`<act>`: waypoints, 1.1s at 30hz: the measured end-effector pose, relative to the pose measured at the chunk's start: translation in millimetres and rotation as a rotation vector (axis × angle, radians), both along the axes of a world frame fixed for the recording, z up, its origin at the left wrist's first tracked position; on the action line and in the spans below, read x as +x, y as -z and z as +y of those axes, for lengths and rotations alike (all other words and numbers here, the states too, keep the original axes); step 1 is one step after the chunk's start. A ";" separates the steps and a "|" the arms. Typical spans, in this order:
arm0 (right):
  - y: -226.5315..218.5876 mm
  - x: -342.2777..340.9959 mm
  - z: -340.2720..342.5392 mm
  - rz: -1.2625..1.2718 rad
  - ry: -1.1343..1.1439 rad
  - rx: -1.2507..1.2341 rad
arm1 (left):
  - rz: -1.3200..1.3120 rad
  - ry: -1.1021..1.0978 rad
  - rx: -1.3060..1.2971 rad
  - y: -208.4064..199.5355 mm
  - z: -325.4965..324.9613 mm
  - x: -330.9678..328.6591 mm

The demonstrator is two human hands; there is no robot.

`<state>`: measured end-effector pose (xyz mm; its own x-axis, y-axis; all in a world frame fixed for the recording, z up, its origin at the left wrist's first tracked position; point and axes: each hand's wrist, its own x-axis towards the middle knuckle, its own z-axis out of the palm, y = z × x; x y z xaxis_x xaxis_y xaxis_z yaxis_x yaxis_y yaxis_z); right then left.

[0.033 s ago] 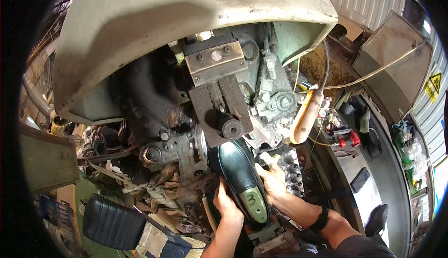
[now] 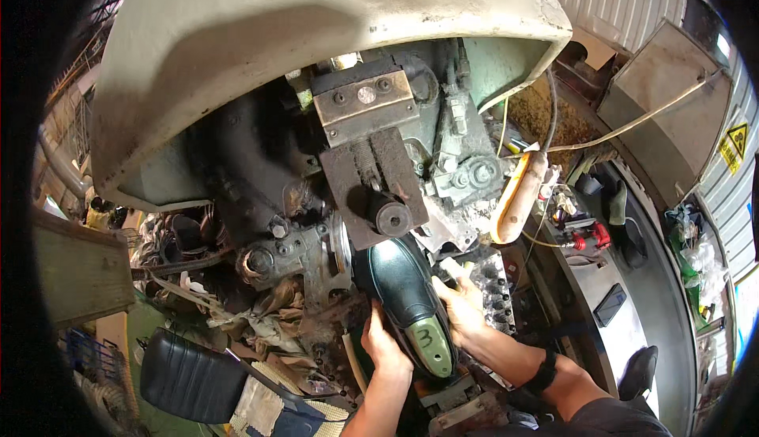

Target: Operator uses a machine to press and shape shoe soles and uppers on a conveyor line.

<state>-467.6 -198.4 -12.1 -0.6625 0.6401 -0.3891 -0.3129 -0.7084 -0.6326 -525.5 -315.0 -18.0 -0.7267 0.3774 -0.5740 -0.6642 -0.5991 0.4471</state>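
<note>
A black leather shoe (image 2: 397,280) sits on a green shoe last (image 2: 431,348), whose bare heel end faces me and bears a handwritten mark. The toe reaches up under a dark metal block (image 2: 371,188) with a round knob on the machine. My left hand (image 2: 385,344) is closed along the shoe's left side, fingers partly hidden beneath it. On the opposite side my right hand (image 2: 461,309) grips the shoe, thumb along its edge. Just left of the toe is a grinding-like round metal disc (image 2: 340,245).
The machine's big pale hood (image 2: 332,10) overhangs the work. A tubular lamp (image 2: 518,200) hangs at right. Further right, a metal bench (image 2: 632,310) carries a phone (image 2: 609,305) and tools. A black chair (image 2: 194,374) and heaped scraps (image 2: 277,318) lie at left.
</note>
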 end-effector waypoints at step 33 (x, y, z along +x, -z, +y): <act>-2.4 -20.0 -4.9 -0.092 0.053 0.061 | 0.075 0.027 0.088 39.9 -2.0 -23.4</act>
<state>-487.6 -203.3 -9.7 -0.5908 0.6975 -0.4056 -0.2876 -0.6518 -0.7018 -548.9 -317.0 -57.9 -0.7555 0.4438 -0.4820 -0.6471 -0.6207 0.4428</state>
